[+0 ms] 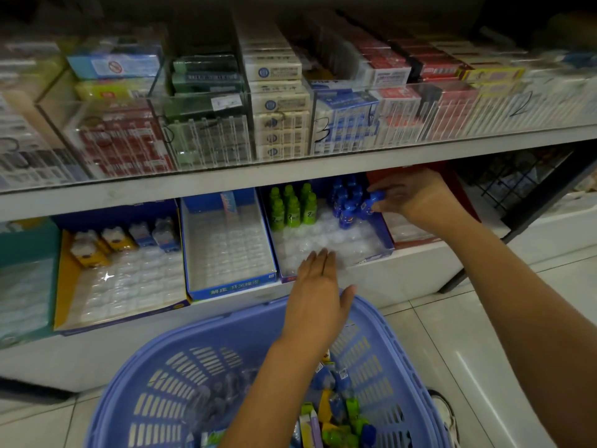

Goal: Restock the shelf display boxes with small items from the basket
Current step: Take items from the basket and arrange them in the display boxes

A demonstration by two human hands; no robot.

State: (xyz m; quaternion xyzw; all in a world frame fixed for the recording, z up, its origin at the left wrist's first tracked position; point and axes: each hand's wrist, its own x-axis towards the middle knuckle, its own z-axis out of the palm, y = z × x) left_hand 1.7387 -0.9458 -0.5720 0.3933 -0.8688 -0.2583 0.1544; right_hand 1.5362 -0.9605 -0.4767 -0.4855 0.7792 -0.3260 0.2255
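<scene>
Between the right hand's [416,198] fingers [391,189], a small blue bottle [371,202] is pinched by its upper half. It sits at the right edge of the blue bottles [344,202] standing in the display box [386,248]. Green bottles [292,206] stand further left of these fingers. The left hand [318,297], fingers straight and together and holding nothing, is over the box's front edge. Just below it is the basket [392,324], where loose stock [336,412] lies nearer than both hands. The bottle is judged to be light, rigid plastic, smooth and apt to topple. It is best gripped around cap or shoulder and lowered upright into a moulded pocket of the clear tray [323,240].
</scene>
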